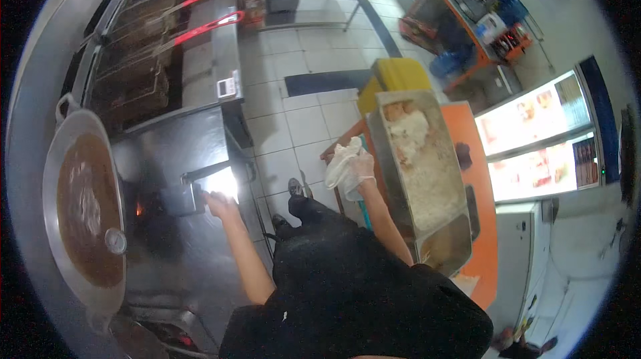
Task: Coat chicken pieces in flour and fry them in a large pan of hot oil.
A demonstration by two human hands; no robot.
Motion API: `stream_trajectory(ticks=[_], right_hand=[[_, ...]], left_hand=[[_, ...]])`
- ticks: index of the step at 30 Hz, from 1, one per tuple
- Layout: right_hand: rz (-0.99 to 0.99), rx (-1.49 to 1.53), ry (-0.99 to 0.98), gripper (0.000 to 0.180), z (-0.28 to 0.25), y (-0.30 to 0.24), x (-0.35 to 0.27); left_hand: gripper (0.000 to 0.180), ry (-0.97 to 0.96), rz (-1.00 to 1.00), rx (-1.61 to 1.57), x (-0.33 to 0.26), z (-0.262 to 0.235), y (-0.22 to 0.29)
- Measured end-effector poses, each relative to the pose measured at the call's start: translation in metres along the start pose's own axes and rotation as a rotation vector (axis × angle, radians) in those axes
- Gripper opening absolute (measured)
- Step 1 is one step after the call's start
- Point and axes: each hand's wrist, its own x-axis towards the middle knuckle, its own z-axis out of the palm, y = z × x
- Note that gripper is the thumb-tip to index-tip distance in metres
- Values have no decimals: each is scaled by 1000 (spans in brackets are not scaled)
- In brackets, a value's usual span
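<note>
My left hand (222, 205), bare, is over the steel counter (153, 158), its fingers closed at the edge of a small grey boxy metal container (181, 200); glare and blur hide the exact grip. My right hand (362, 168) wears a thin clear glove and is closed on a crumpled white cloth (343, 166). It is just left of a long steel tray (390, 178) of white flour, with coated pieces (407, 128) at the far end. On the left stands a big round pan (53, 178) of brown oil, a round dial thermometer (115, 241) at its rim.
Fryer baskets (143, 85) with red handles (207, 28) lie at the far left. Under the flour tray is an orange table (477, 212), with a yellow bin (400, 75) beyond. Tiled floor (307, 125) runs between counter and table. A lit display (534, 132) is at right.
</note>
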Motion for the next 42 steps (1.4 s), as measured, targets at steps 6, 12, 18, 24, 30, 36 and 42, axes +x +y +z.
stream_trajectory(ticks=[6, 12, 18, 24, 30, 36, 42], right_hand=[[-258, -476, 211, 23, -20, -18, -36], [-413, -507, 422, 26, -92, -42, -77], [-281, -263, 614, 28, -169, 22, -72], [-294, -346, 881, 38, -250, 43, -51], [-195, -304, 591, 28, -256, -12, -107], [-119, -241, 983, 24, -265, 19, -85], [-130, -394, 892, 19, -256, 7, -75]], left_hand=[[30, -1058, 311, 960, -233, 73, -69], [21, -1462, 427, 1105, -332, 110, -160], [32, -1790, 541, 1261, -379, 116, -252], [36, -2032, 457, 1241, -460, 108, -274], [28, -1859, -656, 1353, -432, 80, -364], [20, -1373, -1082, 1378, -452, 71, -389], [27, -2340, 86, 1856, -421, 90, -421]])
